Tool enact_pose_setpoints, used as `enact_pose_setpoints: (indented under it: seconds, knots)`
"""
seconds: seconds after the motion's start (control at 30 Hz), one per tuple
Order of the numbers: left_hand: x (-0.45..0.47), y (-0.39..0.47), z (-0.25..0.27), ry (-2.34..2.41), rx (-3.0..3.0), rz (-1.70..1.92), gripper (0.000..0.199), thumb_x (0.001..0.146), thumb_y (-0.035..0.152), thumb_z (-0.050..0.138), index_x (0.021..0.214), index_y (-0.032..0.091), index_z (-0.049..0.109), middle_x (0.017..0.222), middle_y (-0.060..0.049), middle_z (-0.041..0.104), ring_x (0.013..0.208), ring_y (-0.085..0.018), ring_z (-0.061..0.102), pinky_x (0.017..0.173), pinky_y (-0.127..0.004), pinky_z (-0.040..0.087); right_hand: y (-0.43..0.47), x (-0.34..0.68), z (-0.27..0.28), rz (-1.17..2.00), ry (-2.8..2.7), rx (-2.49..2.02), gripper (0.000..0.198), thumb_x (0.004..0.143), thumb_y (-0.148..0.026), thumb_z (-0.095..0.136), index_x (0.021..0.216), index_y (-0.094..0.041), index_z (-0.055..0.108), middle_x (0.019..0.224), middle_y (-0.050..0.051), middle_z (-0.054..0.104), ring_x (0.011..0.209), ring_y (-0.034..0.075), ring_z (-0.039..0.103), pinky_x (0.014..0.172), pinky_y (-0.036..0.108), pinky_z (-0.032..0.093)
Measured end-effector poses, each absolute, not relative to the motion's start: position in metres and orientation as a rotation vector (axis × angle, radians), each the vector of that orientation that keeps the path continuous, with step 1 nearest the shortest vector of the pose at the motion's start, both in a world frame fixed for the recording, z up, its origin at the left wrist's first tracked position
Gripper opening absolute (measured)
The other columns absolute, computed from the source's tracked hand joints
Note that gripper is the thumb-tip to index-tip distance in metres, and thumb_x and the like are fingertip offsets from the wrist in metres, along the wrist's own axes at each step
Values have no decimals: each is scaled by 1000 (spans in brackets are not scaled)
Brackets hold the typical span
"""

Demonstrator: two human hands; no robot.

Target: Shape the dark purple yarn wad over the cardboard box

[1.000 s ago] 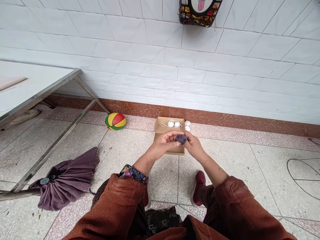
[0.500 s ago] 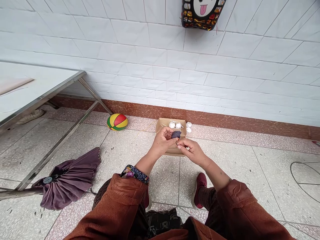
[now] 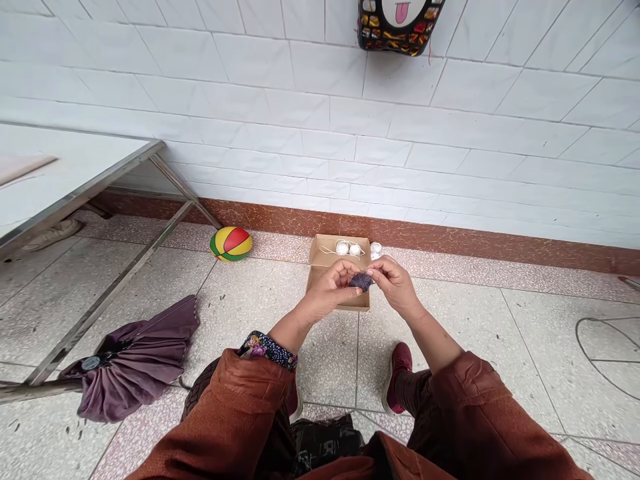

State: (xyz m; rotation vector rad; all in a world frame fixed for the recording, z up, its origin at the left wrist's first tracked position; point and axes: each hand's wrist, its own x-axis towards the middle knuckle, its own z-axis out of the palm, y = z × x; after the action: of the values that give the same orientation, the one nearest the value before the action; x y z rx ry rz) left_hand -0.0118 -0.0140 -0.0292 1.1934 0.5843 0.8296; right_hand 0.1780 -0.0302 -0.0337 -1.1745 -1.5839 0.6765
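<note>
A small ball of dark purple-grey yarn (image 3: 360, 282) sits between the thumb and fingers of my left hand (image 3: 327, 292). My right hand (image 3: 395, 285) is closed in a pinch at the ball's upper right edge, apparently on its yarn strand, though the strand is too thin to make out clearly. Below and behind both hands, an open cardboard box (image 3: 363, 305) rests on the floor, partly covered by my left hand. Two white yarn balls (image 3: 342, 248) lie in its far part, a loose white strand beside them. More white balls (image 3: 376, 249) are just right of the box.
A multicoloured ball (image 3: 231, 244) lies by the wall, left of the box. A folded purple umbrella (image 3: 143, 360) is on the floor near a metal-legged table (image 3: 75, 163). A wire frame (image 3: 607, 361) stands at right. A patterned black container (image 3: 400, 37) hangs high on the tiled wall.
My right hand has moved up from below the yarn ball to its upper right side. The ball has shifted slightly right and down in my left hand.
</note>
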Motion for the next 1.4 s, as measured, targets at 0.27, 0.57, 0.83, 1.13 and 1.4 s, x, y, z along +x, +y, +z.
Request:
enact_pose_setpoints:
  seconds: [0.27, 0.57, 0.83, 1.13, 1.4]
  knots:
    - [-10, -16, -29, 514, 1040, 826, 43, 78, 32, 78, 119, 26, 69, 115, -8, 68, 91, -16, 65, 84, -34, 52, -30, 168, -54, 960, -1464, -1308, 26, 93, -46, 51, 86, -22, 58, 63, -4, 49, 56, 14, 44, 54, 26, 37]
    - [-12, -12, -28, 541, 875, 901, 46, 73, 23, 82, 116, 21, 66, 108, -6, 69, 96, -17, 68, 94, -36, 52, -33, 164, -57, 846, -1604, -1322, 22, 94, -37, 49, 82, -21, 58, 74, 0, 60, 68, 15, 52, 65, 27, 40]
    - [-19, 4, -34, 755, 1074, 1109, 45, 73, 27, 80, 114, 21, 62, 96, -1, 66, 73, -10, 62, 72, -27, 52, -45, 159, -50, 771, -1872, -1225, 20, 98, -34, 48, 89, -21, 61, 77, 1, 62, 70, 15, 57, 68, 27, 44]
    - [-10, -8, -38, 734, 1352, 788, 38, 74, 25, 77, 107, 18, 59, 90, -2, 66, 79, -13, 62, 73, -28, 47, -42, 174, -31, 539, -1794, -1128, 19, 98, -32, 52, 90, -23, 66, 83, 4, 67, 79, 19, 62, 74, 32, 49]
    - [-1, -25, -30, 699, 1124, 763, 46, 74, 32, 79, 109, 23, 51, 108, -2, 62, 68, -9, 63, 64, -26, 51, -38, 175, -36, 569, -1643, -1262, 15, 95, -31, 53, 85, -22, 61, 75, 1, 62, 69, 16, 56, 66, 29, 44]
